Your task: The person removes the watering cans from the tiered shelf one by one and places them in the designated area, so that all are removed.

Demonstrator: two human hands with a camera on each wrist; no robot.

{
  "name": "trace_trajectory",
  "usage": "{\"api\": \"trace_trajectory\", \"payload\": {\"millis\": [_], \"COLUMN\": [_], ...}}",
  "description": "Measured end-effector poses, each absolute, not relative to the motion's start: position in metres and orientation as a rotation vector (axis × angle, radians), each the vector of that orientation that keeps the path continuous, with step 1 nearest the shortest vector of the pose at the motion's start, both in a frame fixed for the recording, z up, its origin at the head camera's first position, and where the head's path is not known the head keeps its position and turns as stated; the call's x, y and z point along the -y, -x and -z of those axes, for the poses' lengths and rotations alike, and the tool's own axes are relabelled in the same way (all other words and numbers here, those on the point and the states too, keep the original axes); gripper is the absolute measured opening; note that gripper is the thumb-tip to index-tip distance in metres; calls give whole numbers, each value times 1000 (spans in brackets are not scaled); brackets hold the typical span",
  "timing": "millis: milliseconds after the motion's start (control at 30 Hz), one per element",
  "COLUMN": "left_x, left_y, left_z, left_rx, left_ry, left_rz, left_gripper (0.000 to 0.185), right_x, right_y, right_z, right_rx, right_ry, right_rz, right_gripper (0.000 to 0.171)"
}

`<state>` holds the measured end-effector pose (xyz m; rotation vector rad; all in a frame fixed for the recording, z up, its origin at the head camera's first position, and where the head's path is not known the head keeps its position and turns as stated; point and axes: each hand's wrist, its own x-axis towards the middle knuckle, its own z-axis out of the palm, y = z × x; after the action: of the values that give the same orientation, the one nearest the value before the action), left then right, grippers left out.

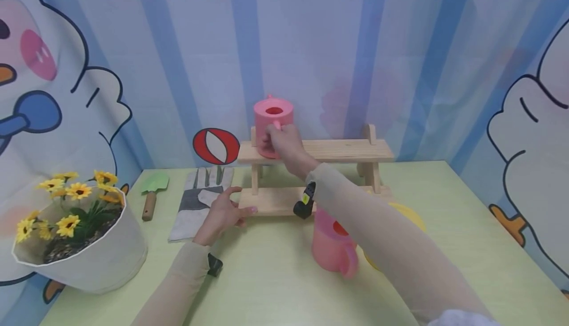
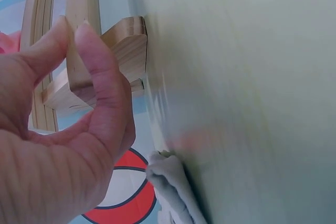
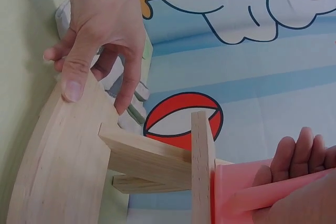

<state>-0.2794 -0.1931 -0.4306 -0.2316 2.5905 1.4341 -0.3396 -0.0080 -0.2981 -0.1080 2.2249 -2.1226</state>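
Note:
A pink watering can (image 1: pixel 262 133) stands at the left end of the upper board of a two-tier wooden shelf (image 1: pixel 338 149). My right hand (image 1: pixel 286 143) holds it by the handle. In the right wrist view, the fingers curl round the pink handle (image 3: pixel 278 190). At the left end of the lower board (image 1: pixel 271 201), my left hand (image 1: pixel 222 212) grips the wood, thumb on one edge and fingers on the other. The left wrist view shows this board (image 2: pixel 81 51) between thumb and fingers. My right forearm partly hides the shelf.
A second pink container with a handle (image 1: pixel 326 254) and a yellow round object (image 1: pixel 406 212) are partly behind my right arm. On the left are grey-and-white gloves (image 1: pixel 191 217), a green trowel (image 1: pixel 153 185) and a white pot (image 1: pixel 102 257) of yellow flowers. A printed curtain (image 1: pixel 302 44) hangs behind.

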Motion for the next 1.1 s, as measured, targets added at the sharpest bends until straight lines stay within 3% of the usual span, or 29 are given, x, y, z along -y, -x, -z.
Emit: {"api": "trace_trajectory", "payload": {"millis": [600, 1100], "left_x": [194, 194], "left_y": [280, 279], "left_z": [433, 429], "left_rx": [-2597, -2594], "left_ry": [242, 210], "left_rz": [-1417, -1425], "left_gripper": [85, 85], "right_x": [-2, -11], "right_y": [328, 298], "right_z": [297, 285], "right_rx": [-2281, -2332], "right_ry": [51, 70], "right_rz": [2093, 2046], "right_gripper": [24, 25]}}
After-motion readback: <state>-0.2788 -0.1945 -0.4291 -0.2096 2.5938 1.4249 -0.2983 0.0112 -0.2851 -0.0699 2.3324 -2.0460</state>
